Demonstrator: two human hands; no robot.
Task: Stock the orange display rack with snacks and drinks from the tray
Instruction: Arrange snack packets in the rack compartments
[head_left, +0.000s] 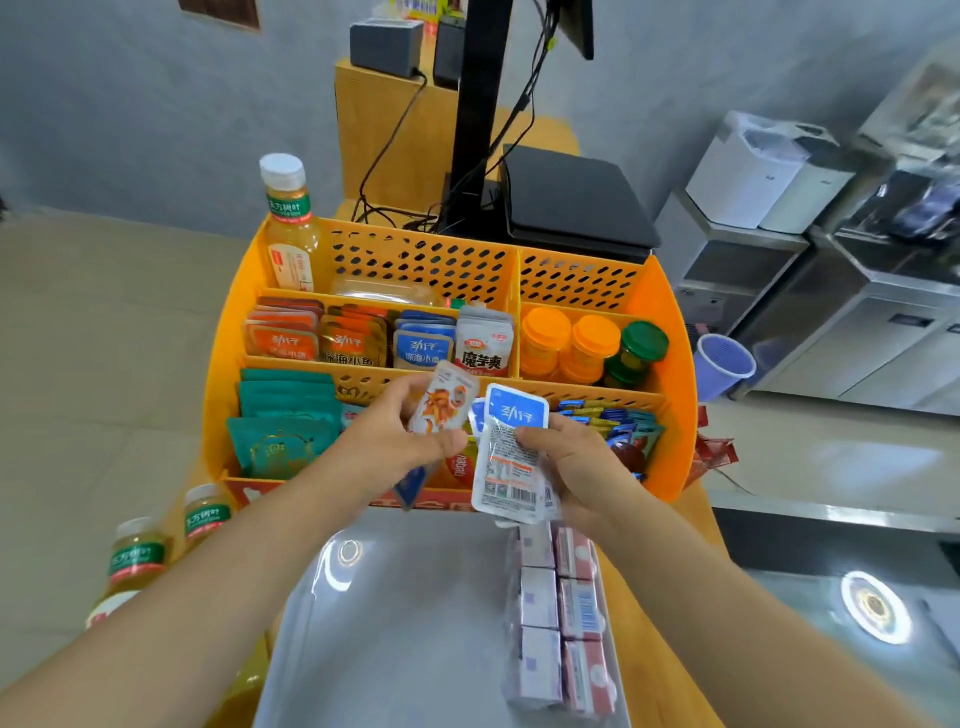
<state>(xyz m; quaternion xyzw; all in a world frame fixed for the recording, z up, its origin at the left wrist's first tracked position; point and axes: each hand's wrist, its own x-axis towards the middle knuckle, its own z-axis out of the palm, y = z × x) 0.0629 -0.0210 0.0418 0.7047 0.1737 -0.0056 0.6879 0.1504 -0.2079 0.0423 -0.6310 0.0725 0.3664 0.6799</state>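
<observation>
A person stands over an orange display rack (670, 332) on a wooden counter, both hands raised in front of its lowest tier. The left hand (395, 441) pinches one small white snack packet w/ an orange figure (441, 402) between thumb and fingers, tilted, just above the front row. The right hand (576, 467) grips a fanned bunch of blue-and-white snack packets (506, 457), thumb on top, barcode side facing up. The two hands are near each other, packets almost touching.

The rack's middle tier holds upright rows of orange packets (280, 338), blue packets (423, 345) and white packets (484, 343) on the left; its right compartment holds two orange-capped jars (569, 343) and a green-capped jar (636, 353). The top tier's left corner holds a tea bottle w/ a white cap (288, 223), upright. Teal packets (283, 421) fill the front tier's left end; thin blue and yellow sachets (602, 415) lie at its right.

Below the hands, a grey tray (395, 634) sits against the rack's front, w/ a wrapped pack of pink-and-white cartons (561, 618) along its right side. Two more tea bottles (156, 545) stand on the counter left of the tray. A purple cup (722, 364) is just right of the rack; a black scale (571, 202) sits behind it.
</observation>
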